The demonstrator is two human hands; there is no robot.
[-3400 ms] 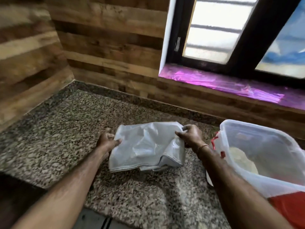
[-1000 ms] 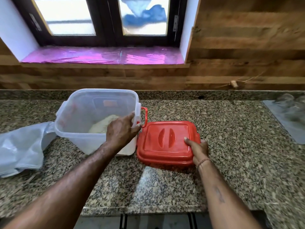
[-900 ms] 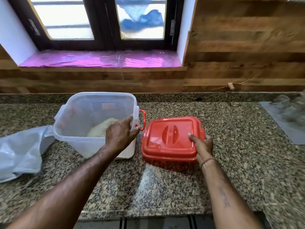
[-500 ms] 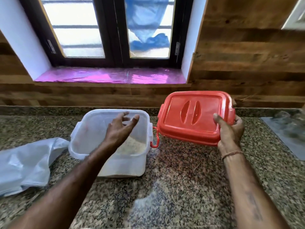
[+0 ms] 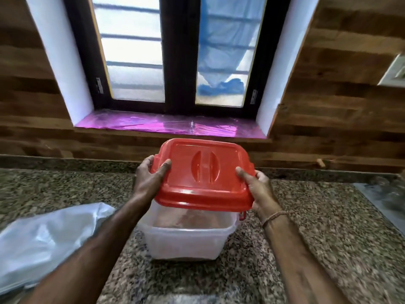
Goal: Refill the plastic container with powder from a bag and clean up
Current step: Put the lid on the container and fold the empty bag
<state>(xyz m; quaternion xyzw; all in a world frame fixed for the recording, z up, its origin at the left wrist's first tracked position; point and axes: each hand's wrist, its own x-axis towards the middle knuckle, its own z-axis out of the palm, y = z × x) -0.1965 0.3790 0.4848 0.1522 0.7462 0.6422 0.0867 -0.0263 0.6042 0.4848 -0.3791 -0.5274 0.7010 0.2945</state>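
- Two bare forearms reach forward over the speckled granite counter (image 5: 317, 249), the right one with a thin cord bracelet (image 5: 275, 217) at the wrist.
- To the left of the left forearm lies a crumpled, pale translucent plastic bag (image 5: 43, 240), flat on the counter and apart from both hands.
- Between the two forearms, just below the hands, stands the clear plastic container (image 5: 186, 240); its near wall is cloudy, and a pale mass shows dimly inside, too blurred to tell more.
- The left hand (image 5: 149, 178) is closed on the left edge of the red lid (image 5: 203, 174), thumb on top, fingers curled under the rim.
- The right hand (image 5: 257, 187) grips the lid's right edge the same way, thumb lying on the top surface.
- The lid is held between the hands, tilted, directly above the container's mouth; its near edge hangs just over the container's rim, and whether they touch I cannot tell.
- Beyond the hands runs a wood-panelled wall (image 5: 328, 119), with a magenta-covered windowsill (image 5: 166, 126) and a dark-framed window (image 5: 175, 51) above it.
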